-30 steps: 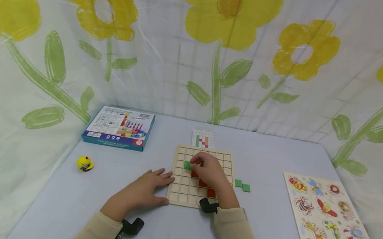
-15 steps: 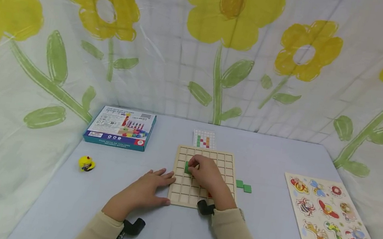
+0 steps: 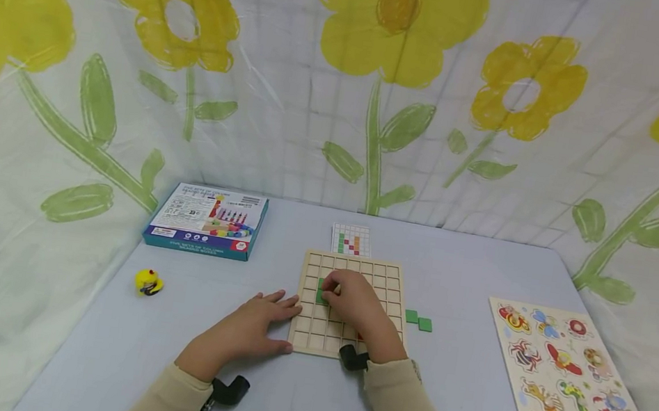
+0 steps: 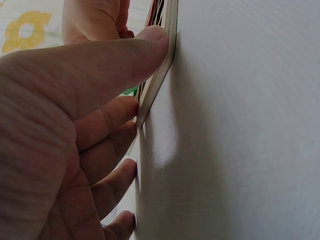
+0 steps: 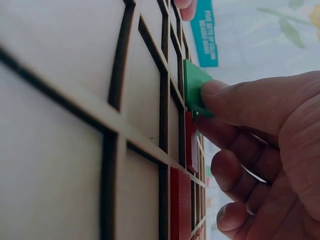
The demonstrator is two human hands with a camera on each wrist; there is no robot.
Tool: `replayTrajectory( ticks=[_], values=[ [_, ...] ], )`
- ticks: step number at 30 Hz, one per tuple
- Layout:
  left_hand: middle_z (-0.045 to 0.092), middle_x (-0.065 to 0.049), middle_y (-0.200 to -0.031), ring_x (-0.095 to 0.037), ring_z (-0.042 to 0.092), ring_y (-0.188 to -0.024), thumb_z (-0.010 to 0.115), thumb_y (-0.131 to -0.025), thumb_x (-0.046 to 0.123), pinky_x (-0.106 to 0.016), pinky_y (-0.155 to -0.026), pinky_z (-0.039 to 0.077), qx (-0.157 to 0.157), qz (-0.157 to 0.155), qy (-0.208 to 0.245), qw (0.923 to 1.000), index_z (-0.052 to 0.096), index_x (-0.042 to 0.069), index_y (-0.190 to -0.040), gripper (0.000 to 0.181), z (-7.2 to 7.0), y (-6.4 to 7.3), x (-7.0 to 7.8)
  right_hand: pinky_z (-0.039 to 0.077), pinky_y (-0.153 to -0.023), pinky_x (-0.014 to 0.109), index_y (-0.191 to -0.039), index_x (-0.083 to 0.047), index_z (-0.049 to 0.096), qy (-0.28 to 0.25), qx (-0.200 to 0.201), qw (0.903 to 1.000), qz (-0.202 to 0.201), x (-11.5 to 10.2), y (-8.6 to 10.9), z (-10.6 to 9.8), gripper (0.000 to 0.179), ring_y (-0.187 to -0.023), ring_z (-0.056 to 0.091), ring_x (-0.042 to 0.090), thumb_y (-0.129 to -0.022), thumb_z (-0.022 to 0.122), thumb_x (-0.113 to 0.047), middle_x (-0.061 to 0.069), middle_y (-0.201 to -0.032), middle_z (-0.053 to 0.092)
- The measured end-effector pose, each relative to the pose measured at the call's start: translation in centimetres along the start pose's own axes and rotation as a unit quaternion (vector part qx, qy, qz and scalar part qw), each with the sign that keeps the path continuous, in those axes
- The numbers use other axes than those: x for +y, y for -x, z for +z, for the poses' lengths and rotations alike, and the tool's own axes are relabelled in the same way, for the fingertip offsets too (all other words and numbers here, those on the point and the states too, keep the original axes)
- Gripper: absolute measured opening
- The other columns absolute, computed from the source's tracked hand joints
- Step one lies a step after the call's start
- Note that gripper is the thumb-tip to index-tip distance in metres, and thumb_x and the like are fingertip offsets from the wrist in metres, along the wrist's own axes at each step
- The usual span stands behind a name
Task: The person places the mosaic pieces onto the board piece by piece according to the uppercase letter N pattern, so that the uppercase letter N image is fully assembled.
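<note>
A wooden grid board (image 3: 304, 337) lies at the middle of the table. Over its left part, my right hand (image 3: 357, 301) pinches a green square tile (image 5: 195, 87) between thumb and index finger; the tile is tilted against the grid. Red tiles (image 5: 181, 200) sit in cells nearby, mostly hidden under the hand in the head view. My left hand (image 3: 252, 324) lies with fingers spread along the board's left edge. In the left wrist view its thumb (image 4: 152, 37) and a fingertip touch that edge. Two more green tiles (image 3: 418, 320) lie right of the board.
A pattern card (image 3: 352, 239) with coloured squares stands behind the board. A teal-edged box (image 3: 205, 220) and a small yellow toy (image 3: 148, 282) are at the left. An insect picture board (image 3: 581, 395) covers the right side of the table.
My right hand has shifted slightly nearer, bringing the tile just below another green one, and now covers more of the red tiles. The left hand keeps its place at the edge.
</note>
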State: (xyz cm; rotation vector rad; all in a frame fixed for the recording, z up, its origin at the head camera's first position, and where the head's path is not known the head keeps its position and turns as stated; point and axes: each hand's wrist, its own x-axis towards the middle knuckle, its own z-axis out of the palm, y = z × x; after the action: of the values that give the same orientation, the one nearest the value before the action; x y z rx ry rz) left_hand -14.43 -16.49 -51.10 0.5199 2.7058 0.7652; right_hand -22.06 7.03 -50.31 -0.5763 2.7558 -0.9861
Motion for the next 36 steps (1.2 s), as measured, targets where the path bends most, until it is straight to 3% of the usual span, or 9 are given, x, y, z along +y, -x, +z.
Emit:
replayTrajectory(
  ticks=[9, 13, 17, 23, 28, 36],
  values=[
    [0.051, 0.001, -0.169, -0.033, 0.035, -0.165, 0.089, -0.092, 0.036, -0.063, -0.135, 0.024, 0.002, 0.008, -0.003, 1.0000, 0.061, 0.020, -0.157, 0.073, 0.0, 0.1, 0.1, 0.059, -0.084, 0.038, -0.095, -0.014, 0.081, 0.052, 0.010, 0.9983, -0.025, -0.2, 0.0, 0.0, 0.008, -0.086, 0.063, 0.015, -0.100, 0.078, -0.009, 0.001, -0.099, 0.071],
    [0.051, 0.002, -0.169, -0.033, 0.034, -0.165, 0.089, -0.092, 0.036, -0.063, -0.135, 0.024, 0.000, 0.005, -0.002, 1.0000, 0.061, 0.020, -0.158, 0.073, -0.1, 0.0, 0.1, 0.059, -0.085, 0.039, -0.096, -0.015, 0.080, 0.041, 0.009, 0.9989, -0.019, 0.0, 0.1, -0.2, 0.007, -0.089, 0.064, 0.016, -0.102, 0.077, -0.011, 0.001, -0.103, 0.071],
    [0.050, 0.002, -0.170, -0.032, 0.033, -0.166, 0.089, -0.092, 0.036, -0.062, -0.136, 0.023, -0.001, 0.000, 0.001, 1.0000, 0.060, 0.021, -0.158, 0.073, -0.1, 0.0, 0.2, 0.060, -0.089, 0.041, -0.102, -0.016, 0.081, 0.010, 0.017, 0.9997, 0.013, 0.6, 0.4, -1.3, 0.007, -0.096, 0.064, 0.018, -0.104, 0.074, -0.017, 0.001, -0.111, 0.072],
    [0.050, 0.003, -0.170, -0.031, 0.032, -0.167, 0.089, -0.092, 0.037, -0.061, -0.136, 0.022, -0.002, -0.009, -0.002, 1.0000, 0.059, 0.022, -0.159, 0.075, 0.1, 0.1, 0.0, 0.053, -0.078, 0.037, -0.113, -0.010, 0.080, -0.033, 0.061, 0.9966, 0.044, 3.2, 2.3, -5.1, 0.011, -0.089, 0.057, 0.022, -0.105, 0.074, -0.015, 0.006, -0.115, 0.072],
    [0.049, 0.004, -0.170, -0.030, 0.031, -0.167, 0.089, -0.092, 0.038, -0.060, -0.137, 0.022, -0.003, -0.012, 0.000, 0.9999, 0.059, 0.023, -0.160, 0.076, 0.1, 0.1, 0.0, 0.047, -0.076, 0.036, -0.120, -0.007, 0.078, -0.026, 0.087, 0.9939, 0.063, 6.7, 4.3, -7.8, 0.018, -0.091, 0.054, 0.023, -0.106, 0.072, -0.016, 0.010, -0.116, 0.072],
    [0.049, 0.004, -0.170, -0.030, 0.030, -0.167, 0.089, -0.091, 0.038, -0.060, -0.137, 0.021, -0.005, -0.016, 0.006, 0.9998, 0.059, 0.022, -0.159, 0.076, 0.1, 0.1, 0.2, 0.047, -0.073, 0.035, -0.125, -0.009, 0.076, -0.006, 0.076, 0.9896, 0.122, 10.7, 7.5, -9.9, 0.022, -0.094, 0.054, 0.025, -0.105, 0.072, -0.019, 0.012, -0.118, 0.069]
  ],
)
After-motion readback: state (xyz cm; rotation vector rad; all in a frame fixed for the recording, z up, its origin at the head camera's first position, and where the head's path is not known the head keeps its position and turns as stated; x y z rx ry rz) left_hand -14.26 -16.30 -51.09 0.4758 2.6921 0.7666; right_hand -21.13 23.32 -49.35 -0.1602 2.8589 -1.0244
